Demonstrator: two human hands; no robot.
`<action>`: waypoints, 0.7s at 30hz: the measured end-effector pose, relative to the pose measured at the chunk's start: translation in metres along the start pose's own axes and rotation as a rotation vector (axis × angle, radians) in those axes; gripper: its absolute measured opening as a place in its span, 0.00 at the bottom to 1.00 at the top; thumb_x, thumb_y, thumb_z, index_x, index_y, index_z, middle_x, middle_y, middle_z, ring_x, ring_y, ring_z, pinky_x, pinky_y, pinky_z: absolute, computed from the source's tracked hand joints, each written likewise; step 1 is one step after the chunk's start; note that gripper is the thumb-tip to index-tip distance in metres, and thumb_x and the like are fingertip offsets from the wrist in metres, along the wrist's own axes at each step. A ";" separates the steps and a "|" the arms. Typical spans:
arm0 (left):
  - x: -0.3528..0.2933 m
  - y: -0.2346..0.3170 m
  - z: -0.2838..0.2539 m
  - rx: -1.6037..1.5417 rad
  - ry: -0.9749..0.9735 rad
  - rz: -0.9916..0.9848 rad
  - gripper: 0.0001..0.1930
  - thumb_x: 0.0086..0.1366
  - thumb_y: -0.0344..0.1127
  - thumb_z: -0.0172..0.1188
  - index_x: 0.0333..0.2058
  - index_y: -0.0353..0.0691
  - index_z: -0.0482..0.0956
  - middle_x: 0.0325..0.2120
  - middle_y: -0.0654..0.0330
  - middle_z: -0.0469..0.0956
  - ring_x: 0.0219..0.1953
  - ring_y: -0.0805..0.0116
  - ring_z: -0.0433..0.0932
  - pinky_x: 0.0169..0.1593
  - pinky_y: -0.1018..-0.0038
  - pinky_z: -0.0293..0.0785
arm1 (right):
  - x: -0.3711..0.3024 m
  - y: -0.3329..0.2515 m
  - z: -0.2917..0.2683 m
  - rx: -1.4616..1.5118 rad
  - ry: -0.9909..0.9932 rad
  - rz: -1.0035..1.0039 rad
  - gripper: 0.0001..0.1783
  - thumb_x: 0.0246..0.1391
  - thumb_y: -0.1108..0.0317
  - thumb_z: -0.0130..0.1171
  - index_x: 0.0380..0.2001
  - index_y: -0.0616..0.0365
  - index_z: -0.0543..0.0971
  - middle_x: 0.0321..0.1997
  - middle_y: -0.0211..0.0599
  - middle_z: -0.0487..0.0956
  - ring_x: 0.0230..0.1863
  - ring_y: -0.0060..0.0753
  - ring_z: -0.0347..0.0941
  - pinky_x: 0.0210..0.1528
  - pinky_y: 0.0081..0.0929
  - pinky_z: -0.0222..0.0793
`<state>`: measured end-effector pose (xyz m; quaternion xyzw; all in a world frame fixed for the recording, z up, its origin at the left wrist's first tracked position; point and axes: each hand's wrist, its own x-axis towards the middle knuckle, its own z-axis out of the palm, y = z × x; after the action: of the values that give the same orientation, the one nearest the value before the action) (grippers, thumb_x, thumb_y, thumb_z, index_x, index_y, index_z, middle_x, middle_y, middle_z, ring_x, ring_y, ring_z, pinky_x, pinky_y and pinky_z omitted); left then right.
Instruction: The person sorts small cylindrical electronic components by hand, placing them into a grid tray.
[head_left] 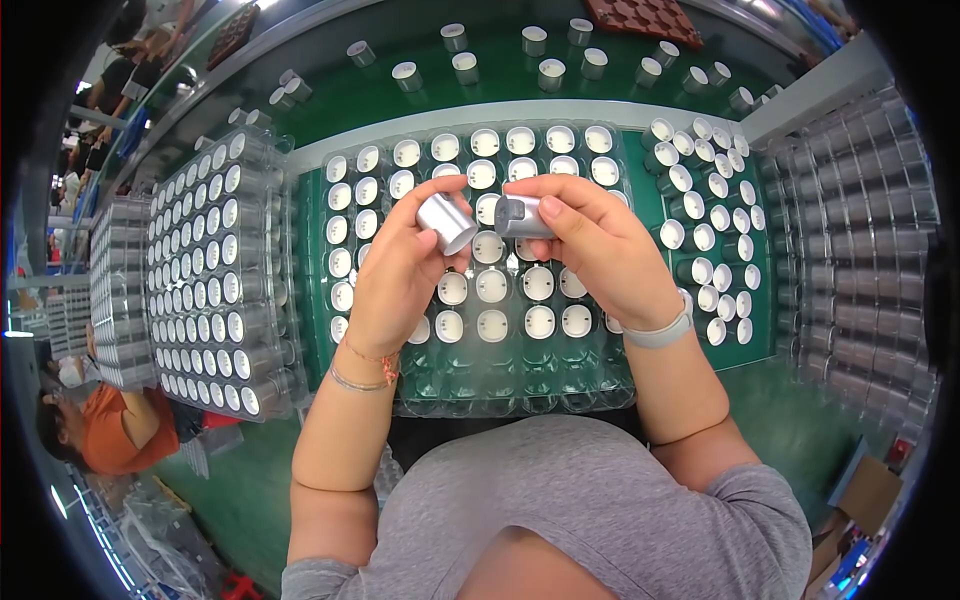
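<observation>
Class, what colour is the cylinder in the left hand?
The cylinder is silver: head view.

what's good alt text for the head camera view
A person's left hand and right hand each hold a silvery cylinder above a clear plastic tray partly filled with white-topped cylinders. More cylinders stand loose at right; filled trays are stacked at left.

Location: production workshop. Indicators: transparent trays (855,245) stacked at both sides, identical white-topped metallic cylinders (672,235) in quantity on a green desk (650,205), and another person (125,430) at far left.
</observation>
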<state>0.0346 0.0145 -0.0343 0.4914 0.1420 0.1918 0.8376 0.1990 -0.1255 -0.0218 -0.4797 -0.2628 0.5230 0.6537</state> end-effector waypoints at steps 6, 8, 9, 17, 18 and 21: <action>-0.003 0.001 0.013 0.227 0.073 0.105 0.23 0.68 0.28 0.51 0.61 0.32 0.62 0.48 0.58 0.69 0.49 0.69 0.72 0.54 0.72 0.70 | -0.001 0.001 0.006 0.044 -0.033 -0.098 0.19 0.61 0.70 0.55 0.53 0.66 0.72 0.44 0.33 0.75 0.38 0.18 0.69 0.43 0.18 0.69; -0.002 -0.003 0.011 0.266 0.050 0.198 0.25 0.64 0.21 0.55 0.59 0.32 0.63 0.50 0.56 0.69 0.51 0.69 0.72 0.55 0.71 0.71 | 0.000 0.002 0.002 -0.007 -0.018 -0.066 0.19 0.60 0.70 0.55 0.53 0.66 0.72 0.43 0.34 0.75 0.36 0.18 0.69 0.41 0.18 0.68; -0.002 -0.003 0.011 0.268 0.051 0.197 0.25 0.64 0.21 0.55 0.59 0.32 0.63 0.50 0.56 0.69 0.51 0.69 0.72 0.55 0.71 0.71 | 0.000 0.002 0.000 -0.057 -0.004 -0.036 0.19 0.60 0.70 0.56 0.52 0.66 0.72 0.42 0.34 0.75 0.35 0.17 0.69 0.40 0.17 0.68; -0.002 -0.002 0.016 0.344 0.089 0.199 0.24 0.58 0.17 0.60 0.54 0.31 0.68 0.48 0.55 0.73 0.52 0.66 0.74 0.54 0.72 0.73 | 0.000 0.002 0.007 -0.055 0.040 -0.117 0.17 0.61 0.71 0.55 0.52 0.65 0.73 0.37 0.32 0.76 0.31 0.17 0.69 0.34 0.15 0.67; -0.002 -0.003 0.015 0.344 0.091 0.199 0.24 0.58 0.17 0.60 0.54 0.31 0.68 0.48 0.55 0.73 0.52 0.66 0.74 0.54 0.72 0.73 | 0.000 0.003 0.006 -0.082 0.013 -0.117 0.17 0.61 0.71 0.54 0.52 0.65 0.73 0.37 0.32 0.76 0.31 0.17 0.69 0.33 0.15 0.67; -0.002 -0.006 0.012 0.394 0.035 0.235 0.23 0.56 0.17 0.63 0.52 0.32 0.71 0.48 0.56 0.73 0.51 0.67 0.74 0.53 0.73 0.74 | 0.000 -0.001 0.007 -0.099 -0.046 -0.043 0.16 0.61 0.72 0.54 0.52 0.65 0.73 0.40 0.33 0.76 0.31 0.17 0.71 0.33 0.15 0.68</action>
<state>0.0392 0.0022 -0.0340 0.6552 0.1332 0.2651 0.6948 0.1937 -0.1233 -0.0182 -0.4937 -0.3134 0.5059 0.6341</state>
